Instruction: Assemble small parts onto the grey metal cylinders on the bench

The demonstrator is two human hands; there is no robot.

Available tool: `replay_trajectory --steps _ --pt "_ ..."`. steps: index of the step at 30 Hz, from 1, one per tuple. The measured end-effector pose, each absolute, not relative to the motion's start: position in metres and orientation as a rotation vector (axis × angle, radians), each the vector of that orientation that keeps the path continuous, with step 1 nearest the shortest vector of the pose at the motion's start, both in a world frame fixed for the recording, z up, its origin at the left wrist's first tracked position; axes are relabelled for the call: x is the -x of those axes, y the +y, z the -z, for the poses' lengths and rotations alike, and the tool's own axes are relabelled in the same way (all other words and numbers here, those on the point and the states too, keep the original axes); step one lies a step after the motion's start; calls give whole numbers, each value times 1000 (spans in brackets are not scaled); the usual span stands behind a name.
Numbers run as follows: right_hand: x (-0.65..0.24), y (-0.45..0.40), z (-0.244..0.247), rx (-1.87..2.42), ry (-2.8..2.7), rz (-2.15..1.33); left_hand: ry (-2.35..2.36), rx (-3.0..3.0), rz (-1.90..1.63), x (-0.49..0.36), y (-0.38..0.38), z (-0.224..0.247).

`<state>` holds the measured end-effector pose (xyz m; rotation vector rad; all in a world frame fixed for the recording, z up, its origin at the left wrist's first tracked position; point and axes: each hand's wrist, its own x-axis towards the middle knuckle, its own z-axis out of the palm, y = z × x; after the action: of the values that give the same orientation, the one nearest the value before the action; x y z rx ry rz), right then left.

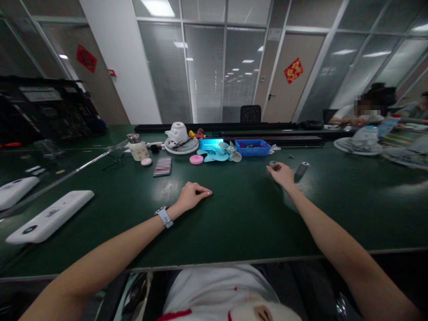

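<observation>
My right hand [283,176] is out over the right half of the green table [240,227], its fingers closed around a small round greenish-brown part [274,165]. Just right of that hand a short grey metal cylinder [302,168] stands on the tabletop. My left hand [193,196], with a watch [164,217] on its wrist, rests nearer the middle. Its thumb and fingertips are pinched together; whether anything tiny lies between them is too small to see. A blurred card-like item [162,166] and a pink round case [196,159] lie beyond it.
Along the back are a white fan part [180,133], a lit screen [211,143], light-blue fan blades [217,154] and a blue basket [253,148]. A patterned bottle [137,148] stands left of them. White devices [50,217] lie at left. People [361,111] sit at far right.
</observation>
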<state>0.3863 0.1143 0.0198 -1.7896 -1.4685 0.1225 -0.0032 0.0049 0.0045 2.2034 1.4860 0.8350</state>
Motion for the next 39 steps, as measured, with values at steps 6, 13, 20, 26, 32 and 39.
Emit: replay_trajectory --steps 6,13,20,26,32,39 --pt "-384 109 -15 1972 -1370 -113 1593 -1986 -1076 1 3 -6" --pt "-265 31 -26 1030 -2181 54 1603 -1775 -1224 -1 5 -2" --pt "-211 4 -8 628 -2569 -232 1559 -1815 -1238 -1 5 0" --pt "-228 19 -9 781 -2441 -242 1604 -1828 -1180 -4 -1 -7" --pt "-293 55 -39 1045 -2129 177 1598 -1830 -1154 -5 -3 -9" --pt "-374 95 -46 1467 -1852 367 1611 -1850 -1111 -4 -1 -7"
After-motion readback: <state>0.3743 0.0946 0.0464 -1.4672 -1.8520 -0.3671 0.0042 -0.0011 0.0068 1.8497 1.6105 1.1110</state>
